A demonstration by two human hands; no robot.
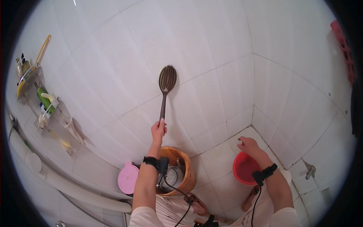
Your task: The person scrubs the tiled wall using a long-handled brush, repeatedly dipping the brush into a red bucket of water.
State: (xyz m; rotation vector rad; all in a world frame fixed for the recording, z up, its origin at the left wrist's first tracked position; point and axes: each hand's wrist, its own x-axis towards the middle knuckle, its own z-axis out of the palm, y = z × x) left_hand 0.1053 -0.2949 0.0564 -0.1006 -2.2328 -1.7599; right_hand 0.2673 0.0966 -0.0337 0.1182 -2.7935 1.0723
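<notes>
My left hand (159, 129) is closed around the handle of a dark brown long-handled tool with an oval slotted head (168, 79). That head is up against, or very near, the white tiled wall (211, 30), and a pale edge shows around it. To the right, my right hand (248, 145) hangs over a red basin (241, 170), its fingers loosely bent and apart, with nothing seen in them. Each wrist wears a black strap with a small box and a cable.
Below my left arm stands a wooden bucket (190, 176) with a metal thing inside, beside a pink round lid (127, 178). Wall shelves (28, 81) with bottles are at left, above a white pipe (90, 196). A tap (310, 170) juts from the right wall.
</notes>
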